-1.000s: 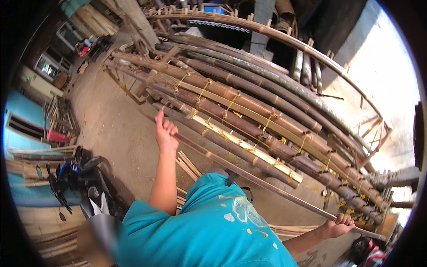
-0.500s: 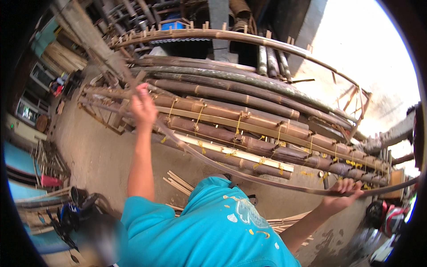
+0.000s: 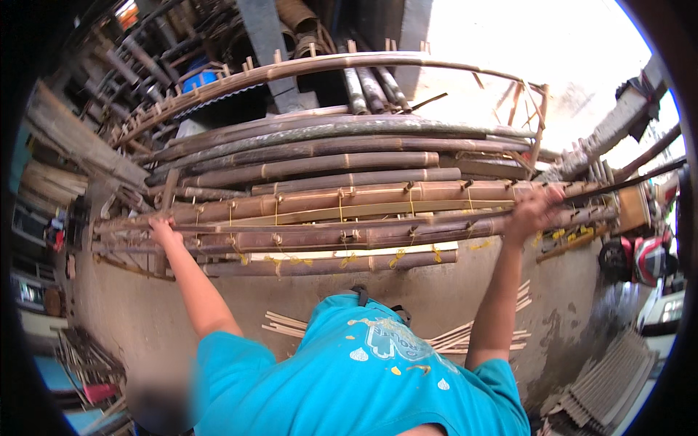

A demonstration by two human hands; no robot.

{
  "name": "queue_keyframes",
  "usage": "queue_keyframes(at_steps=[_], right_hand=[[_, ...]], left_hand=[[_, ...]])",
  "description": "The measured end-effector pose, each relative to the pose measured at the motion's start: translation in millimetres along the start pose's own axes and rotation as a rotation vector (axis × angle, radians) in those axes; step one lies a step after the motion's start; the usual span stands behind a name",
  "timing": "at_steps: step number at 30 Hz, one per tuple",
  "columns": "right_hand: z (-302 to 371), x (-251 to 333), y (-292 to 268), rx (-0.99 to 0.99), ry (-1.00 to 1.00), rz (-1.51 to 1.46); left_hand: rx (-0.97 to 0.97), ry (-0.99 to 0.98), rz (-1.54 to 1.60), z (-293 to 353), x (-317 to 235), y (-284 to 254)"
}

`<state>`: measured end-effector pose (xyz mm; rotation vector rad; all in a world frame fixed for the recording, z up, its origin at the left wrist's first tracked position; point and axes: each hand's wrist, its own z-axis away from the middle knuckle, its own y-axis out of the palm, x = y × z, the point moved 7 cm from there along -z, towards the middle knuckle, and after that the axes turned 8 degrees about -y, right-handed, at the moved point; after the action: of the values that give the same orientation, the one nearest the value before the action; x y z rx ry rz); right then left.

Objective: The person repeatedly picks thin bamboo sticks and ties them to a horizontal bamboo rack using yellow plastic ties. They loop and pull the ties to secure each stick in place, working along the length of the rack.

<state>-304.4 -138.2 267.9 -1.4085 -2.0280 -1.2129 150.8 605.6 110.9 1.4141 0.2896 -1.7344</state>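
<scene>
Left hand (image 3: 164, 232) raised at the left end of a long bamboo pole (image 3: 349, 236), fingers curled round it. Right hand (image 3: 534, 211) up at the pole's right end, fingers closed on it too. Pole held level across the front of a stack of bamboo poles (image 3: 327, 167), touching or just in front of them; cannot tell which. Stack tied with yellow cord (image 3: 396, 256) in several places. Blue shirt (image 3: 356, 378) low in view. Thin bamboo strips (image 3: 291, 323) scattered on the concrete floor (image 3: 131, 312) below. Corrugated sheets (image 3: 603, 389) piled at lower right.
</scene>
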Motion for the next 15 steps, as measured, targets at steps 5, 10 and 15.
queue_keyframes(at_steps=[5,10,15], right_hand=[[20,-57,59,-0.048,0.26,-0.231],[24,-112,30,-0.146,0.318,-0.167],[38,-133,24,-0.122,0.4,-0.23]], left_hand=[[0.0,-0.111,-0.259,-116,69,-49],[0.188,0.782,-1.143,122,88,87],[1.577,0.54,-0.728,431,211,156]])
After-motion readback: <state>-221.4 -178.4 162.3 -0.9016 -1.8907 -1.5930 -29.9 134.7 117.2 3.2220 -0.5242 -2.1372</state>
